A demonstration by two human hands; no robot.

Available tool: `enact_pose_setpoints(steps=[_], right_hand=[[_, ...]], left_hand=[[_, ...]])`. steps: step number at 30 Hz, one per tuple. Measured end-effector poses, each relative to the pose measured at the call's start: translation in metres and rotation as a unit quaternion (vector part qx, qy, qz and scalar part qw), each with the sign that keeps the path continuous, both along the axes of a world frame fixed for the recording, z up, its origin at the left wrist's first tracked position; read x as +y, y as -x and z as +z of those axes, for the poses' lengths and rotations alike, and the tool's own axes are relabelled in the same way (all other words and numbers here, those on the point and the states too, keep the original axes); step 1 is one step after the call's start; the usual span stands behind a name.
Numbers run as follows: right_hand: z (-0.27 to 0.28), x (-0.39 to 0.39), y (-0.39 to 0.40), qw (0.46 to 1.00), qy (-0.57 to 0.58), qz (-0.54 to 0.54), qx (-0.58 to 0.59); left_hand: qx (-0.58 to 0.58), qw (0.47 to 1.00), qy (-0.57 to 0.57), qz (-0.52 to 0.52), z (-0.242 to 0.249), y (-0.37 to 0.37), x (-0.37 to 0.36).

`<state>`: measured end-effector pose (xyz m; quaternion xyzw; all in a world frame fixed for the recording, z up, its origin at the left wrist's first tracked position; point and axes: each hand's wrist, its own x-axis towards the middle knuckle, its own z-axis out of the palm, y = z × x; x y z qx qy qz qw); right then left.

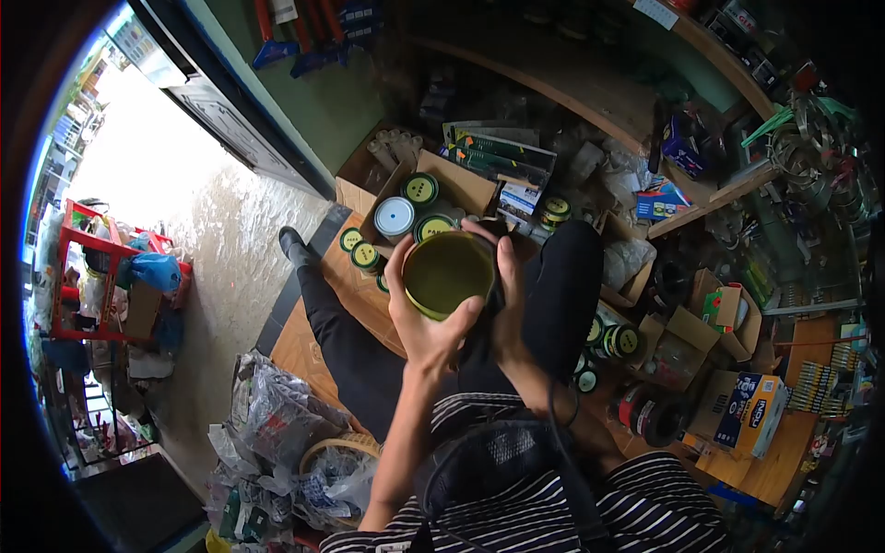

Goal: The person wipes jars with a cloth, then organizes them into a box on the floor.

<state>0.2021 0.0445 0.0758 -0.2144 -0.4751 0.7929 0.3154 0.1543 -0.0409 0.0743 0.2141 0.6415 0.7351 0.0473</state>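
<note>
A round tin (449,274) with a plain olive-gold end facing me is held between both hands above my lap. My left hand (424,334) wraps its left and lower side, with the thumb lying across the lower rim. On the far right side, my right hand (509,309) grips the tin, its fingers bent over the top edge. Something dark, perhaps a cloth, lies between my right palm and the tin; its kind is hard to make out. Just beyond the hands stand tins with yellow-and-green lids (421,189) and one with a pale lid (395,217).
A cardboard box (461,182) holds several tins, with more on the tiled floor to its left. Plastic bags (277,405) and a basket (341,447) lie at lower left. Boxes (742,410) and a black reel (650,415) stand right. A doorway opens at upper left.
</note>
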Motion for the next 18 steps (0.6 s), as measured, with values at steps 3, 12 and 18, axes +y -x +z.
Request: enact_pose_setpoints(steps=[3, 12, 18], right_hand=[[-0.003, 0.016, 0.000, 0.990, 0.098, 0.095, 0.041], [-0.021, 0.030, -0.003, 0.959, 0.265, 0.102, -0.014], [0.001, -0.002, -0.007, 0.981, -0.157, -0.052, -0.098]], left_hand=[[0.008, 0.997, -0.005, -0.082, 0.000, 0.014, -0.007], [-0.089, 0.996, -0.030, -0.005, -0.007, 0.012, 0.004], [-0.064, 0.992, 0.051, -0.096, 0.004, 0.009, -0.007]])
